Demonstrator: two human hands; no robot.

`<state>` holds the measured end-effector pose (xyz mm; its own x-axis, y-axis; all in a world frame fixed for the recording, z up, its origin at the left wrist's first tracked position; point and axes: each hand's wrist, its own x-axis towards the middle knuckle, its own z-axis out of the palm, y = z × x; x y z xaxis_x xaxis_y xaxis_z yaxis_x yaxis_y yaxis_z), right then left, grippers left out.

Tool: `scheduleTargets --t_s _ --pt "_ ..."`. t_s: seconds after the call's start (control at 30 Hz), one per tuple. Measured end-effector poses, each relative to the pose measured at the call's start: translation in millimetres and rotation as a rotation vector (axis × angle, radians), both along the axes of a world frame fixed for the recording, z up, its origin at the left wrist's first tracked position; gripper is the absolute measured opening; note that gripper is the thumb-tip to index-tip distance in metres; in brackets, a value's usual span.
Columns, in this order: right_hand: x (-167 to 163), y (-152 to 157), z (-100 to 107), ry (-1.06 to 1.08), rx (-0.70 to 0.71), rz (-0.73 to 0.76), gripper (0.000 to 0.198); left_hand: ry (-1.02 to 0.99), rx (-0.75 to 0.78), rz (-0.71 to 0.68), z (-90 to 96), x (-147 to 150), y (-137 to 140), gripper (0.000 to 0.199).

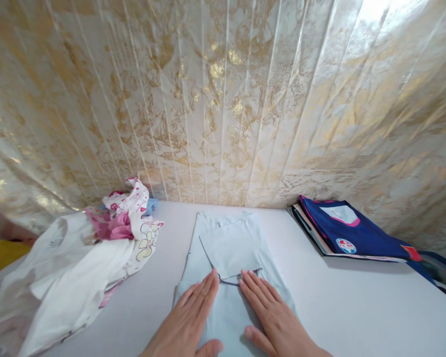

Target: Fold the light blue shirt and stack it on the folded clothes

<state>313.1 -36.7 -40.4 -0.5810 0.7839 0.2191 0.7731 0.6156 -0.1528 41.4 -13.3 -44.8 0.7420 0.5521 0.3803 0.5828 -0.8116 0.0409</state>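
A pale blue garment (230, 248), partly folded, lies flat on the white table in front of me. A folded-over panel with a dark edge rests on its upper middle. My left hand (193, 310) lies flat on the garment's left side, fingertips at the dark edge and thumb out to the side. On the right side, my right hand (271, 310) also presses flat, its fingertips near the panel's lower right corner. Both hands have outstretched fingers and grip nothing. The garment's near end runs beneath and between my hands to the bottom of the view.
At the left is a loose heap of white and pink clothes (78, 267). A stack of folded clothes with a dark blue piece (353, 228) on top sits at the right. Behind the white table (342, 307) rises a gold-patterned curtain (223, 109). Something yellow (3, 258) shows far left.
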Motion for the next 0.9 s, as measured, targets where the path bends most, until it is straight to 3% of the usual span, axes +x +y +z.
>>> scheduleTargets --t_s 0.17,0.3,0.47,0.63,0.77,0.9 --pt "13.3 -22.0 -1.6 0.063 -0.010 -0.016 0.072 0.025 0.132 0.089 -24.0 -28.4 -14.9 0.084" --pt "21.4 -33.3 -0.7 0.077 -0.055 -0.019 0.068 -0.040 0.104 0.216 -30.4 -49.8 -25.3 0.070" --pt "-26.3 -10.6 39.3 0.149 -0.158 -0.005 0.052 -0.154 -0.082 0.414 -3.9 -41.6 -10.6 0.046" --pt "-85.7 33.3 60.7 0.129 -0.221 -0.138 0.042 -0.069 -0.283 0.436 28.3 -20.2 10.4 0.041" --pt "-93.1 52.6 57.8 0.136 -0.268 -0.156 0.038 -0.085 -0.312 0.395 37.8 -17.7 12.9 0.032" --pt "-82.7 60.1 64.4 0.138 -0.342 -0.221 0.034 -0.122 -0.299 0.267 36.9 -21.2 8.4 0.024"
